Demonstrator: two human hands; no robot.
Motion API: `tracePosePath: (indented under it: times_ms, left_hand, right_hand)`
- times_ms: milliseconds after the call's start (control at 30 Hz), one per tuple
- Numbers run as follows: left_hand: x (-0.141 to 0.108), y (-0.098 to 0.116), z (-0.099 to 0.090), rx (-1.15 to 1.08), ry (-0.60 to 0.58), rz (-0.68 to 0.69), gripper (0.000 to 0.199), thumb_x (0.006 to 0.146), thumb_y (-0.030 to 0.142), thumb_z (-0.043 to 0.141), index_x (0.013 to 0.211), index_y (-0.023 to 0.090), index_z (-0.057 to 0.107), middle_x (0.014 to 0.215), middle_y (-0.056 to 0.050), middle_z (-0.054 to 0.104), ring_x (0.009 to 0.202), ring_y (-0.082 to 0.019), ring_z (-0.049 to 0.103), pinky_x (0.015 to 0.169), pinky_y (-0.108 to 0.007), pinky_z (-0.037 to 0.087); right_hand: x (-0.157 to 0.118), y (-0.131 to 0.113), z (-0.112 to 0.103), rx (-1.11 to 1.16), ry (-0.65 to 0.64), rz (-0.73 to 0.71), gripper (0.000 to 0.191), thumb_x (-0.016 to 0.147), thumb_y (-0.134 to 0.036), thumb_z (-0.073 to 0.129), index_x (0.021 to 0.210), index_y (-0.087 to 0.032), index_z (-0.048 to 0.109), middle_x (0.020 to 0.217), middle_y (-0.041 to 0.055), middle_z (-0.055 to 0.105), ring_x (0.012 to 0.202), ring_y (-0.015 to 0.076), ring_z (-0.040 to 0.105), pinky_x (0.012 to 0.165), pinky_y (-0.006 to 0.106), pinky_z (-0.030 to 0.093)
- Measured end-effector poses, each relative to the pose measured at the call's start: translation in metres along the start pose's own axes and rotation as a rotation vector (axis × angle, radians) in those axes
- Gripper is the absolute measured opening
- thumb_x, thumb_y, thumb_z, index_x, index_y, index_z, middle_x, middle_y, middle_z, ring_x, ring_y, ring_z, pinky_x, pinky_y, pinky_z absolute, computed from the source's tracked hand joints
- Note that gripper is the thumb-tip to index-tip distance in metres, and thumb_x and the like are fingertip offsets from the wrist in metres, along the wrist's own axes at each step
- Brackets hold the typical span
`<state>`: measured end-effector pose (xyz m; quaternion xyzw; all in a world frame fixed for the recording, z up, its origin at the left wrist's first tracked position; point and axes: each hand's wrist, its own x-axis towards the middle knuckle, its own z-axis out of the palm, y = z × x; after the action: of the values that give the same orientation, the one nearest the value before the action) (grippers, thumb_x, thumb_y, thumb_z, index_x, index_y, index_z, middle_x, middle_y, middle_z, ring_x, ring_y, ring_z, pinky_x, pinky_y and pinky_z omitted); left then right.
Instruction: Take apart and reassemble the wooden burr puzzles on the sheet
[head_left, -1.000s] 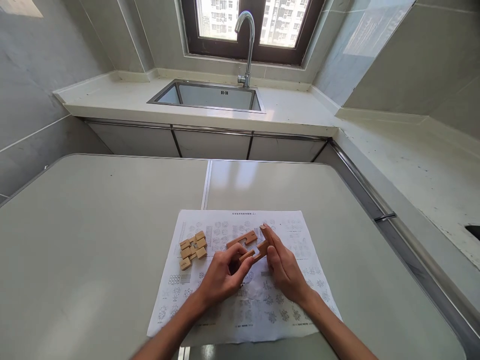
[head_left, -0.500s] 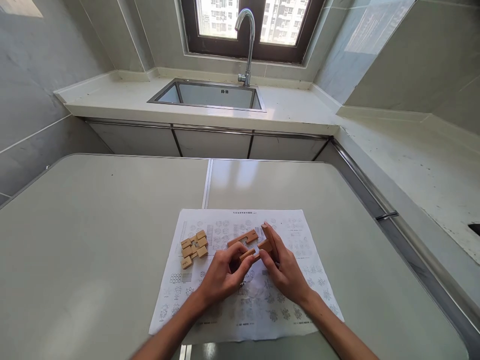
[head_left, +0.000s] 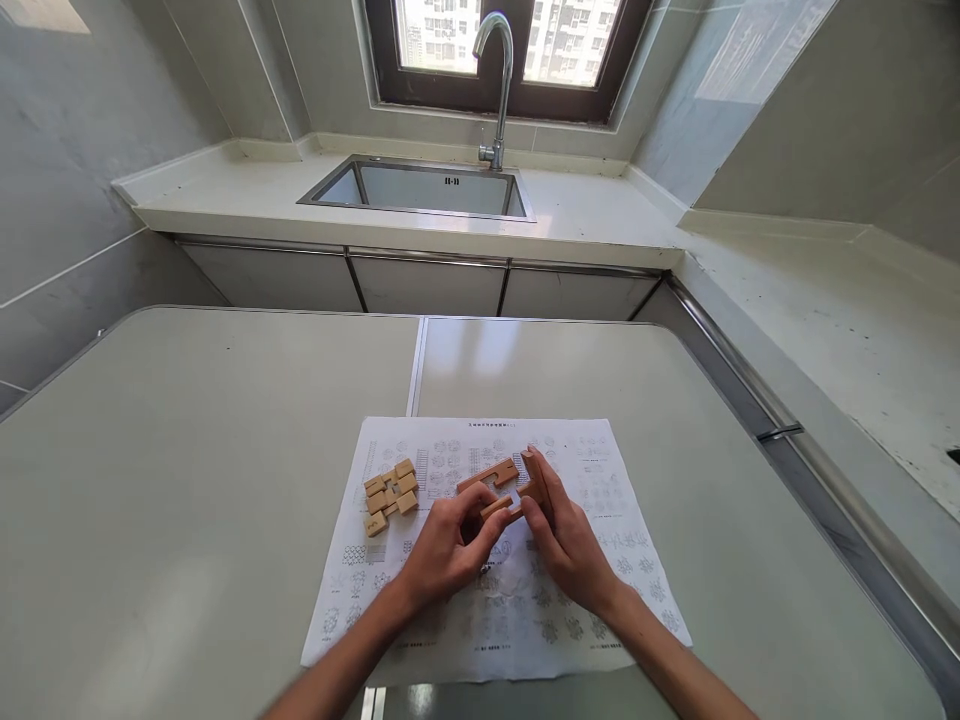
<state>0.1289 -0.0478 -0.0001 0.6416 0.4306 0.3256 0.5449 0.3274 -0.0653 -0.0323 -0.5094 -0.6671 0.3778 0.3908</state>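
Observation:
Between the fingertips of my left hand (head_left: pixel 454 548) is a small notched wooden puzzle piece (head_left: pixel 496 507). My right hand (head_left: pixel 571 545) grips other reddish-brown wooden puzzle pieces (head_left: pixel 531 470), one standing upright along the fingers. The held pieces meet or nearly meet between my hands; fingers hide how they join. Just beyond lies a loose notched wooden bar (head_left: pixel 489 475). To the left, a group of paler interlocked wooden pieces (head_left: pixel 391 497) rests on the printed sheet (head_left: pixel 517 650), which carries small line diagrams.
The sheet lies on a pale table (head_left: pixel 187 450) with a seam (head_left: pixel 417 365) down its middle. Beyond stand a counter (head_left: pixel 600 215) with a sink (head_left: pixel 420 190) and a tall curved faucet (head_left: pixel 501 90) below a window. A metal-edged counter (head_left: pixel 847 350) runs along the right.
My right fingers have shifted slightly around the pieces they hold. The view has moved a little; the loose bar and the pale group lie as before.

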Motion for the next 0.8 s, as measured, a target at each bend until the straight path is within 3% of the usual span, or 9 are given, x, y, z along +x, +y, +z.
tracePosePath:
  times_ms: [233,467,800]
  left_hand:
    - [-0.0001,0.0011,-0.0002,0.025,-0.009,0.001,0.033,0.103,0.046,0.057,0.086,0.018,0.057,0.064,0.005,0.045,0.053,-0.009,0.039,0.05,-0.023,0.029]
    - [0.0002,-0.001,0.0016,0.042,0.004,0.031,0.031,0.103,0.044,0.057,0.086,0.018,0.057,0.063,0.005,0.045,0.053,-0.009,0.039,0.05,-0.023,0.03]
    - [-0.0004,0.0032,-0.0001,0.028,-0.016,0.029,0.032,0.104,0.045,0.055,0.085,0.019,0.056,0.064,0.005,0.043,0.054,-0.009,0.038,0.05,-0.023,0.029]
  right_hand:
    - [0.0013,0.0007,-0.0036,0.027,-0.073,-0.039,0.057,0.112,-0.034,0.04,0.168,-0.034,0.026,0.164,0.0071,0.047,0.148,0.0278,0.051,0.116,0.048,0.051]
    - [0.0002,0.0002,-0.001,0.027,-0.043,-0.042,0.056,0.113,-0.034,0.039,0.167,-0.035,0.026,0.168,0.0043,0.042,0.153,0.0262,0.043,0.121,0.048,0.047]
    - [-0.0002,-0.0014,-0.0023,0.015,-0.05,-0.045,0.056,0.113,-0.033,0.038,0.168,-0.036,0.024,0.166,0.0043,0.044,0.15,0.0264,0.047,0.118,0.047,0.05]
